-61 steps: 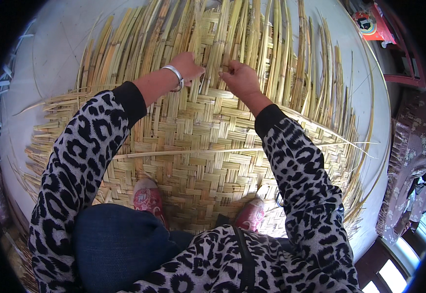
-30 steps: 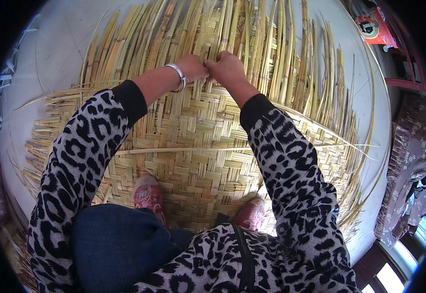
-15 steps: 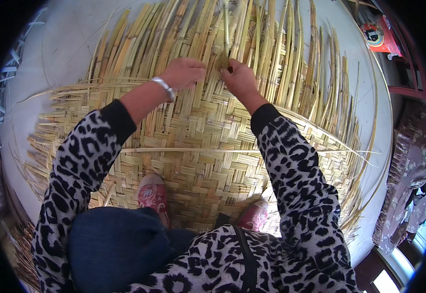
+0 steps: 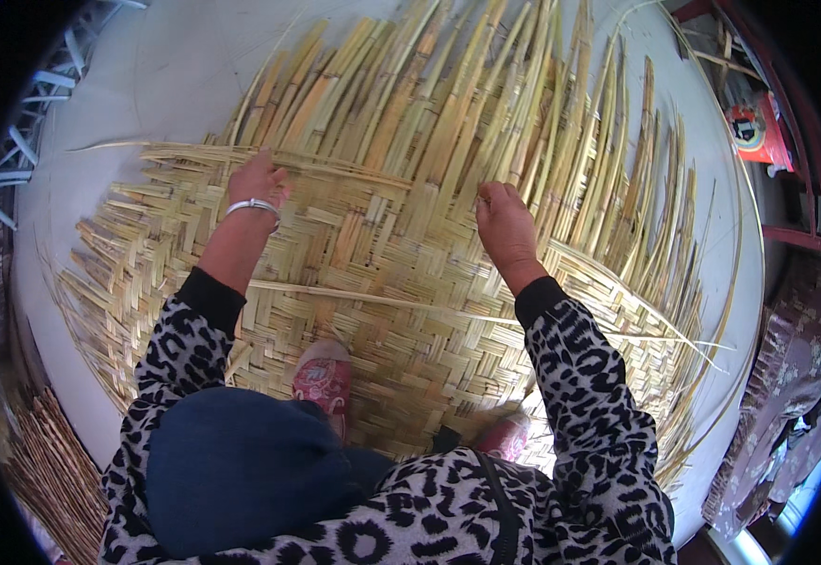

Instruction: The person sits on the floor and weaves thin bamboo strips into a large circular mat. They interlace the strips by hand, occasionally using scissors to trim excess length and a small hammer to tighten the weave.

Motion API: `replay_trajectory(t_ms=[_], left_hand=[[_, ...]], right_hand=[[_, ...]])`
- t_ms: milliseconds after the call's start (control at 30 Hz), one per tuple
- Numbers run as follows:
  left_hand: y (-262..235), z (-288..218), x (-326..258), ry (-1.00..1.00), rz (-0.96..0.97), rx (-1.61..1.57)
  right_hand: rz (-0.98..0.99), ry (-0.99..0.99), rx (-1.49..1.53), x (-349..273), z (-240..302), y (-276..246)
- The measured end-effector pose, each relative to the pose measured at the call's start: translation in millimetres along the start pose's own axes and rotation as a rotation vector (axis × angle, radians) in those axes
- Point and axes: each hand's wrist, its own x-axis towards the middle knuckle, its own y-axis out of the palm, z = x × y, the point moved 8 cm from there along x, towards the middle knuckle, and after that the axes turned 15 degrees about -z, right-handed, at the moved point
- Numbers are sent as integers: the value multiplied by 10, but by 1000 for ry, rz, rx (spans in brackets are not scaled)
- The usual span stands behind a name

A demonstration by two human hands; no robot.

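Note:
A large half-woven mat of split reed strips (image 4: pixel 429 282) spreads over the floor beneath me, its long loose strips (image 4: pixel 410 89) fanning toward the far side. My left hand (image 4: pixel 258 184), with a silver bangle on its wrist, is at the left part of the mat, fingers curled, by a bundle of thin crosswise strips (image 4: pixel 335 166). Whether it grips one is hidden. Right of the mat's middle, my right hand (image 4: pixel 506 226) is closed at the base of the lengthwise strips; what its fingers hold, if anything, does not show.
My pink shoes (image 4: pixel 323 379) stand on the woven part. A long loose strip (image 4: pixel 382 301) lies across the mat before them. A pile of brown stalks (image 4: pixel 48 471) is at lower left, white metal bars (image 4: pixel 29 141) at far left, and a patterned brown cloth (image 4: pixel 778 377) hangs at right.
My hands have moved apart and nearer to me, the left toward the left edge, the right slightly rightward. The lengthwise strip beside my right hand is no longer held upright there. The view has shifted.

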Motion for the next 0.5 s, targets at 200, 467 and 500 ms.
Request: replay_trajectory(t_ms=[200, 467, 500], left_hand=[[-115, -37, 89, -71, -196, -51], [76, 48, 281, -323, 199, -85], [123, -16, 282, -272, 266, -111]], right_hand=[[-1, -176, -105, 186, 522, 69], [418, -222, 24, 242, 1056, 689], [464, -219, 22, 255, 1071, 761]])
